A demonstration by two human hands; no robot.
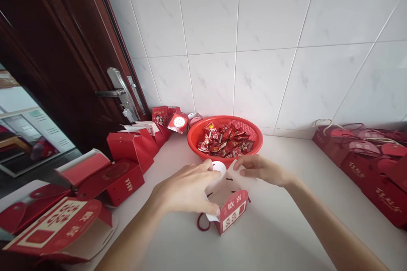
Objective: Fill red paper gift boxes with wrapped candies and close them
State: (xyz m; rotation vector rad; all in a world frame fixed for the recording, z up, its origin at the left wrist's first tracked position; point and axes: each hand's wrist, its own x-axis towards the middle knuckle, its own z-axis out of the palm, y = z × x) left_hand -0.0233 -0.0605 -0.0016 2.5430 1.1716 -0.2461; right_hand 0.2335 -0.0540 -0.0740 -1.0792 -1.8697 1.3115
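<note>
A small red and white paper box (233,211) stands on the white table with its top flaps open and a dark red cord loop at its left side. My left hand (187,188) grips the box's left side, thumb at the front corner and fingers at the back flap. On the right flap of the box, my right hand (259,168) has its thumb and fingers closed. Just behind the box sits a red plastic basket (192,135) with red wrapped candies (225,142) in it.
Several open red boxes (125,182) line the left side of the table (270,237). Red bags with cord handles (359,167) stand at the right. More small boxes (178,122) are at the back left by a dark door (73,51). A tiled wall rises behind.
</note>
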